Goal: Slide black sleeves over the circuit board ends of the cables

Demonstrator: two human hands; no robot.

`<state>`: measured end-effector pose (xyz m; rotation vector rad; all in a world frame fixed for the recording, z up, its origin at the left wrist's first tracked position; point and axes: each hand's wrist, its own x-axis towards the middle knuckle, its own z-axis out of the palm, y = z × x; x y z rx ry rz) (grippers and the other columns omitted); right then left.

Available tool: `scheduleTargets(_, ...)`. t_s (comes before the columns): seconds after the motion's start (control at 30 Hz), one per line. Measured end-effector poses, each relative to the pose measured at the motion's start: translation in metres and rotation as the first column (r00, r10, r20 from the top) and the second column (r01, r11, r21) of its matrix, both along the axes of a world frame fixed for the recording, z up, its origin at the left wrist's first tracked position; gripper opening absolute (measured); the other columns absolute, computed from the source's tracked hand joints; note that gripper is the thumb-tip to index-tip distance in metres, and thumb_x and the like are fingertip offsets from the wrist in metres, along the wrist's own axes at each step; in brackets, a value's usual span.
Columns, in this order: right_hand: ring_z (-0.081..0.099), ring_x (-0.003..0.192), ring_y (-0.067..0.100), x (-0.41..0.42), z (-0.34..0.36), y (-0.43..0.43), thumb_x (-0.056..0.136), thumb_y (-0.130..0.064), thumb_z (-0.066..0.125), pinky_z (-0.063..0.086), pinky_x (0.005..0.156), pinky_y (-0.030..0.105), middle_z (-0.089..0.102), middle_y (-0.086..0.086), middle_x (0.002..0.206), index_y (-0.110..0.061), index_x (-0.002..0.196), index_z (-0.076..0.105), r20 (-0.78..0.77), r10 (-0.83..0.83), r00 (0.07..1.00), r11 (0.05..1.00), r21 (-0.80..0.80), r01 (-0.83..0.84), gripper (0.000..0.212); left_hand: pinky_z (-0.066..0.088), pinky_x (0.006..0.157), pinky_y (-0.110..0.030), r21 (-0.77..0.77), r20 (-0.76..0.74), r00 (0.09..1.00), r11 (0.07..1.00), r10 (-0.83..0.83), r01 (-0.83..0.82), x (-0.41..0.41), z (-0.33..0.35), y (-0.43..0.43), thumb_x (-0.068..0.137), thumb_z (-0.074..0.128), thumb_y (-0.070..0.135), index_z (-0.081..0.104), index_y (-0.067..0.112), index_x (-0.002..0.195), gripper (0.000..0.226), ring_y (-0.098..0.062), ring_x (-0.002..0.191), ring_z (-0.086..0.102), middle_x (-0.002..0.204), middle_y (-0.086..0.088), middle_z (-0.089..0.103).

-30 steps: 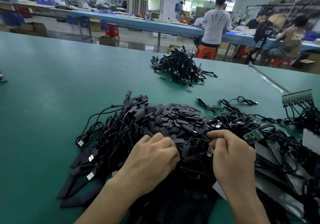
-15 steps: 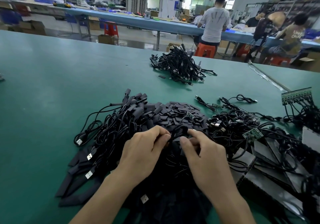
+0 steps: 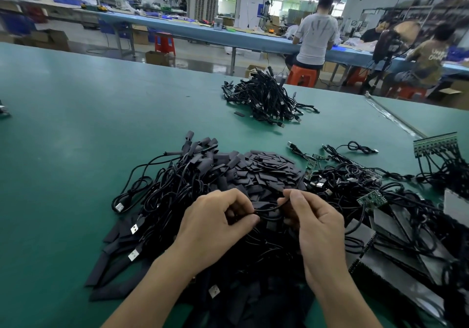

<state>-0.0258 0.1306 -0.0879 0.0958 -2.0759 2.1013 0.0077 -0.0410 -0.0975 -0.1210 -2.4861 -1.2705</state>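
- The left hand (image 3: pixel 215 228) and right hand (image 3: pixel 314 223) each pinch a thin black cable (image 3: pixel 270 207) strung between them, just above the heap; whether a sleeve is already on it cannot be told.
- Loose sleeves (image 3: pixel 266 169) lie piled just beyond the fingers, with tangled cables on both sides.
- A bare board (image 3: pixel 371 199) lies to the right on the green table (image 3: pixel 76 124).
- Judgement: the cable is light and limp, the sleeve soft, the board fragile; best gripped close behind the board.
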Motion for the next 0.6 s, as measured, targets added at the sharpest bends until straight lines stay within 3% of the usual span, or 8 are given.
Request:
scheduleTargets(0.07, 0.068, 0.075, 0.004, 0.001, 0.000, 0.000, 0.097, -0.021, 0.060, 0.049, 0.071, 0.022, 0.075, -0.005, 0.081, -0.026, 0.083, 0.076, -0.054, 0.019, 0.998, 0.998, 0.061, -0.016, 0.021, 0.051, 0.083, -0.036, -0.006, -0.062, 0.998, 1.000, 0.026, -0.026, -0.002, 0.001, 0.000, 0.079, 0.077, 0.037, 0.067, 0.036, 0.087, 0.012, -0.005, 0.094, 0.059, 0.087, 0.019, 0.065)
scheduleTargets(0.2, 0.063, 0.073, 0.000, 0.006, -0.007, -0.008, 0.096, -0.017, 0.061, 0.043, 0.064, 0.008, 0.068, -0.020, 0.079, -0.033, 0.087, 0.071, -0.212, 0.215, 0.953, 0.908, 0.402, -0.115, 0.021, 0.041, 0.103, -0.025, 0.120, -0.087, 0.994, 0.992, 0.059, -0.049, -0.004, 0.006, 0.002, 0.077, 0.061, 0.061, 0.073, 0.040, 0.100, 0.033, -0.004, 0.119, 0.051, 0.113, 0.022, 0.060)
scheduleTargets(0.3, 0.064, 0.093, 0.001, 0.012, -0.013, -0.019, 0.099, -0.016, 0.058, 0.047, 0.075, 0.012, 0.066, -0.022, 0.098, -0.037, 0.107, 0.067, -0.209, 0.359, 0.910, 0.828, 0.522, -0.207, 0.024, 0.042, 0.109, -0.040, 0.181, -0.070, 0.997, 0.983, 0.040, -0.026, -0.006, 0.007, 0.006, 0.078, 0.058, 0.064, 0.074, 0.034, 0.100, 0.041, 0.000, 0.117, 0.058, 0.114, 0.024, 0.068)
scheduleTargets(0.37, 0.062, 0.103, 0.003, 0.014, -0.014, -0.025, 0.100, -0.022, 0.053, 0.051, 0.084, 0.020, 0.063, -0.023, 0.110, -0.040, 0.115, 0.061, -0.210, 0.426, 0.880, 0.787, 0.566, -0.246, 0.025, 0.046, 0.104, -0.043, 0.278, -0.077, 0.997, 0.961, 0.023, 0.000, -0.008, 0.007, 0.009, 0.083, 0.062, 0.054, 0.076, 0.029, 0.093, 0.031, 0.000, 0.105, 0.066, 0.105, 0.023, 0.072)
scheduleTargets(0.47, 0.062, 0.102, 0.005, 0.014, -0.013, -0.027, 0.098, -0.031, 0.051, 0.053, 0.084, 0.028, 0.065, -0.020, 0.110, -0.034, 0.112, 0.066, -0.215, 0.427, 0.878, 0.779, 0.580, -0.237, 0.021, 0.056, 0.083, -0.033, 0.387, -0.109, 0.994, 0.921, -0.001, 0.044, -0.008, 0.009, 0.011, 0.095, 0.061, 0.030, 0.076, 0.025, 0.082, 0.021, -0.009, 0.085, 0.072, 0.087, 0.008, 0.076)
scheduleTargets(0.6, 0.059, 0.088, 0.002, 0.000, -0.003, -0.023, 0.099, -0.029, 0.050, 0.048, 0.074, 0.023, 0.066, -0.019, 0.090, -0.030, 0.095, 0.070, -0.295, 0.149, 0.944, 0.774, 0.628, 0.074, 0.020, 0.055, 0.071, -0.022, 0.434, -0.156, 0.985, 0.901, 0.070, 0.004, -0.009, 0.015, 0.006, 0.104, 0.044, 0.016, 0.068, 0.016, 0.076, 0.037, -0.011, 0.069, 0.068, 0.073, 0.002, 0.070)
